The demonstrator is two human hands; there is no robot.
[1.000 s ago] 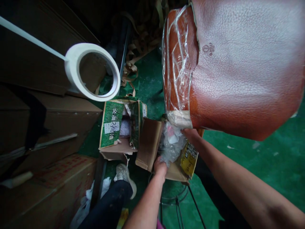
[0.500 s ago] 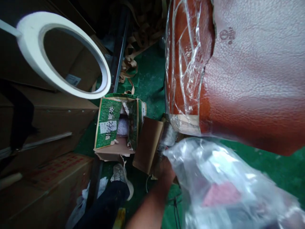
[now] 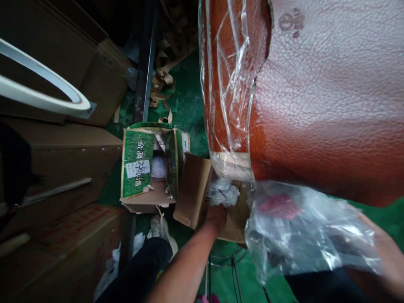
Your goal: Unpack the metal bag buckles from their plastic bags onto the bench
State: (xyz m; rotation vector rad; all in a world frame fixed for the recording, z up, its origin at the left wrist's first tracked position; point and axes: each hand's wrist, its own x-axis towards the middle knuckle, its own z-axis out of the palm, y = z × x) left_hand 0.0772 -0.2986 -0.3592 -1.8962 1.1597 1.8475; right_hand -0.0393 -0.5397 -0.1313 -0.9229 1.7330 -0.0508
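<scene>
My left hand [image 3: 218, 215] reaches down into an open cardboard box [image 3: 235, 225], at crumpled clear plastic packets [image 3: 223, 194]. Its fingers are hidden inside the box, so their grip does not show. On the right, my right hand [image 3: 372, 235] is closed on a large clear plastic bag [image 3: 315, 235], its fingers partly covered by the film. A pink piece [image 3: 280, 206] shows through the bag. The bag hangs just below the edge of a brown leather sheet [image 3: 328, 105] and overlaps the box's right side.
Clear film wraps a leather roll [image 3: 227, 84] at the leather sheet's left. A green carton [image 3: 137, 164] stands open left of the box. A white tape roll [image 3: 75, 103] hangs at upper left. Large cartons [image 3: 63, 160] line the left; a wire-framed stool [image 3: 233, 256] stands below.
My left hand has gone deeper into the cardboard box. The plastic bag has shifted right and lower, uncovering the packets, and my right hand has come into clearer view.
</scene>
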